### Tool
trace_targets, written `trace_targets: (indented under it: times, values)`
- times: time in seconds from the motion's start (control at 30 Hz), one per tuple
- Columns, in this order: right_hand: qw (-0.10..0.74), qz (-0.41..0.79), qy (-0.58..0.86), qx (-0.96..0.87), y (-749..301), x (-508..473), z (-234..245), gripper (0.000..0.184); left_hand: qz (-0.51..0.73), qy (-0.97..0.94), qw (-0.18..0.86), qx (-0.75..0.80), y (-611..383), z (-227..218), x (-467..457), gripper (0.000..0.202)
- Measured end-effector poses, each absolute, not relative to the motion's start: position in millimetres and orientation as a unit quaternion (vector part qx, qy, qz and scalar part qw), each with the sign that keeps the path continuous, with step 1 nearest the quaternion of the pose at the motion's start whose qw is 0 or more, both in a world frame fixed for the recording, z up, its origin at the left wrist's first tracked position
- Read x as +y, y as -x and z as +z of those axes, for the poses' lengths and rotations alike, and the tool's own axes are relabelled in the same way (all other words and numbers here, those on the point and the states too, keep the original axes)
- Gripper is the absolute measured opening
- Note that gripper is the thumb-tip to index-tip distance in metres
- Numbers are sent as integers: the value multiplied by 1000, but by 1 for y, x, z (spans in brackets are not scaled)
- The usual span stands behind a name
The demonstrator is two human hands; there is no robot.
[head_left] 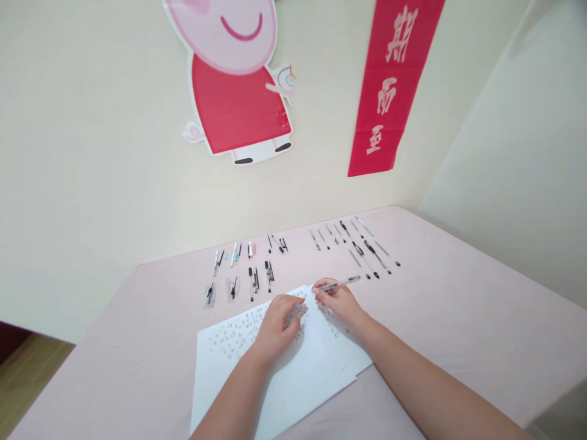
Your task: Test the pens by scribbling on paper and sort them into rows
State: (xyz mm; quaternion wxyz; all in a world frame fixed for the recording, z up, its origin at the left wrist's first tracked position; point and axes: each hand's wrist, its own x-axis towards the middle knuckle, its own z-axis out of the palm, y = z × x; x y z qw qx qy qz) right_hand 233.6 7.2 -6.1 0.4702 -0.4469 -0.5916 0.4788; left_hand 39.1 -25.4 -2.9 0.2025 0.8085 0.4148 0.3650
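A white sheet of paper [298,373] with several rows of small marks lies on the pink table [458,318] in front of me. My left hand [277,324] rests flat on the sheet, fingers spread and pressing it down. My right hand [339,300] is closed in a writing grip on a clear pen [342,282], its tip at the paper's far edge and its barrel pointing away to the right.
Several pens and pen parts lie in rows beyond the paper: one group [243,269] at centre left, another [358,247] at the right. A cartoon pig cut-out [238,91] and a red banner [389,91] hang on the wall. Wooden floor [22,379] shows at left.
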Motion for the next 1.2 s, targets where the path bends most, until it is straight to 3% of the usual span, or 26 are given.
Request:
trace_targets:
  times: [0.23, 0.5, 0.87, 1.2]
  values:
    - [471, 481, 459, -580, -237, 10, -5, 13, 303, -845, 190, 397, -42, 5, -28, 38]
    - [362, 424, 490, -670, -235, 1, -13, 3, 243, -855, 181, 421, -41, -2, -28, 59]
    - [296, 327, 491, -751, -234, -4, -11, 7, 223, -854, 174, 438, -43, -4, -29, 63]
    - [303, 293, 488, -765, -232, -6, -12, 8, 239, -850, 184, 432, -42, -4, -29, 59]
